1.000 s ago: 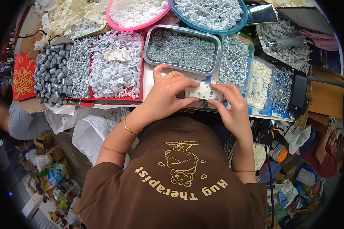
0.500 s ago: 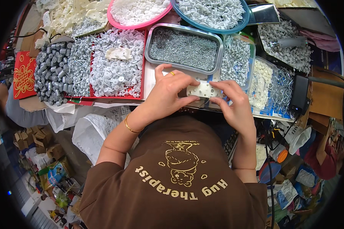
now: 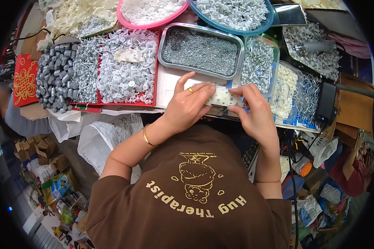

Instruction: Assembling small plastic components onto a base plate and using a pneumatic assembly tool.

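Note:
A small cream plastic part with holes in it (image 3: pixel 224 98) is held between my two hands at the table's near edge. My left hand (image 3: pixel 191 99) closes its fingers and thumb on the part's left end, with the index finger lifted away. On the right end, my right hand (image 3: pixel 253 106) pinches it between thumb and fingers. Just beyond them lies a steel tray (image 3: pixel 218 75) filled with small metal screws or pins. My fingertips cover both ends of the part, so its full outline is hidden.
A red tray (image 3: pixel 156 89) of white-capped pins and grey cylinders (image 3: pixel 58 79) lie left. Behind are a pink bowl (image 3: pixel 129 26) and a teal bowl (image 3: pixel 224 30). Right are clear tubs of screws and cream pieces (image 3: pixel 282 95), a black box (image 3: pixel 326 102) and a phone (image 3: pixel 290 15).
The cream part has turned in my fingers and shows a flatter face. My left hand has shifted its grip, its fingers now bunched over the left end. The right hand stays nearly in place.

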The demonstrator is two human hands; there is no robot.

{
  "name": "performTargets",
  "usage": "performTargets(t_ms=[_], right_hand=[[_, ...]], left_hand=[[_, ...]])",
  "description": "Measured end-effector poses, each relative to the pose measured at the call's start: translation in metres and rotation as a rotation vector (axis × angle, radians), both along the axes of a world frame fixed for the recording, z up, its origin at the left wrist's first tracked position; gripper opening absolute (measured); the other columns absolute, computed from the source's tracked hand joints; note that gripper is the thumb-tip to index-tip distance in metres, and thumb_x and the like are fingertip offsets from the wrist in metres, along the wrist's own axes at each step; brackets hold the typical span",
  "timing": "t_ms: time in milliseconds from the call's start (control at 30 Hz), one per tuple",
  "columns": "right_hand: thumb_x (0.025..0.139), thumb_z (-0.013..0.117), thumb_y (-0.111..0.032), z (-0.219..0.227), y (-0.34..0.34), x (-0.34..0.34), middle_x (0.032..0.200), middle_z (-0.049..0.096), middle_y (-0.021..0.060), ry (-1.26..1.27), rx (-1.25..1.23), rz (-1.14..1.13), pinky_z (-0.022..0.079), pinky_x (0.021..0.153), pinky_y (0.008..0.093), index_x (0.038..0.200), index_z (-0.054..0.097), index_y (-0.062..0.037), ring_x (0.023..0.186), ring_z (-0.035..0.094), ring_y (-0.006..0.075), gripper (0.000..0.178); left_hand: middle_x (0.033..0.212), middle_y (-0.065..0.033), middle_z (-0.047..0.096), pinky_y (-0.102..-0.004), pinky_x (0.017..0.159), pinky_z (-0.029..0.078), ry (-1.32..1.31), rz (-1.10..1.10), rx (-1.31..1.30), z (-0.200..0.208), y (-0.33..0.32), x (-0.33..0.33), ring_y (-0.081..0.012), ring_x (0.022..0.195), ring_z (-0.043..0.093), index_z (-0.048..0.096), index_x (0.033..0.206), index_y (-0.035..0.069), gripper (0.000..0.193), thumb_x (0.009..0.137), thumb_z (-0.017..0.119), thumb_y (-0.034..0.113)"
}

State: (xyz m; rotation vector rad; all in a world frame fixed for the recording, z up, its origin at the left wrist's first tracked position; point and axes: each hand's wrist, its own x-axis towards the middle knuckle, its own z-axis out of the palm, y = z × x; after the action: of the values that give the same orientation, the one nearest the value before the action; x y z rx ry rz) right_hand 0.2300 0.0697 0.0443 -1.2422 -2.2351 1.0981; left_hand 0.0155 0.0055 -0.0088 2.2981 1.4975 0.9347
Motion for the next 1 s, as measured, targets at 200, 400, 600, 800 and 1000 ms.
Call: performTargets(t_ms=[200,400,600,800,1000], right_hand=[[0.081,0.076,-0.003,-0.001,-0.001,0.007,0.1,0.063,0.0113,0.007,-0.021,-0.023,0.05,0.074,0.0322,0.122,0.066,-0.0061,0.085,0.061,0.0237,0.043],[0.086,0.073,-0.003,-0.003,-0.008,0.013,0.114,0.069,0.0155,-0.042,-0.053,-0.003,0.055,0.083,0.033,0.129,0.063,-0.0065,0.099,0.07,0.0263,0.045],[0.083,0.076,-0.002,-0.018,0.01,0.022,0.114,0.07,0.014,0.077,-0.379,0.005,0.056,0.083,0.0324,0.127,0.064,-0.0053,0.095,0.071,0.0259,0.046],[0.077,0.082,-0.011,-0.006,-0.03,0.024,0.085,0.064,0.0082,-0.042,0.283,-0.009,0.051,0.075,0.0352,0.114,0.071,-0.0092,0.078,0.061,0.0245,0.039],[0.078,0.083,-0.013,-0.041,-0.06,0.005,0.087,0.066,0.0098,-0.008,0.349,-0.066,0.054,0.076,0.0385,0.104,0.067,-0.0015,0.088,0.066,0.0296,0.033]], left_hand=[[0.116,-0.0132,0.069,-0.0555,0.115,0.03,-0.041,0.062,0.08,-0.013,-0.003,0.008,-0.0254,0.115,0.065,0.059,0.122,0.0,0.053,0.073,0.076,0.009],[0.109,-0.005,0.073,-0.0486,0.101,0.032,-0.102,0.081,-0.071,0.009,0.002,-0.001,-0.0236,0.109,0.065,0.068,0.113,0.009,0.043,0.08,0.082,0.031],[0.1,-0.0007,0.072,-0.046,0.096,0.032,-0.191,0.116,-0.299,0.013,0.007,-0.002,-0.0222,0.102,0.064,0.069,0.109,0.01,0.039,0.079,0.083,0.03],[0.102,-0.0028,0.072,-0.0488,0.1,0.038,-0.056,0.008,0.006,-0.001,0.002,-0.003,-0.021,0.105,0.066,0.066,0.11,0.009,0.039,0.077,0.082,0.02],[0.108,-0.0056,0.072,-0.0479,0.106,0.039,-0.024,-0.057,0.012,0.005,0.01,-0.007,-0.0219,0.104,0.069,0.065,0.112,0.007,0.041,0.074,0.079,0.01]])
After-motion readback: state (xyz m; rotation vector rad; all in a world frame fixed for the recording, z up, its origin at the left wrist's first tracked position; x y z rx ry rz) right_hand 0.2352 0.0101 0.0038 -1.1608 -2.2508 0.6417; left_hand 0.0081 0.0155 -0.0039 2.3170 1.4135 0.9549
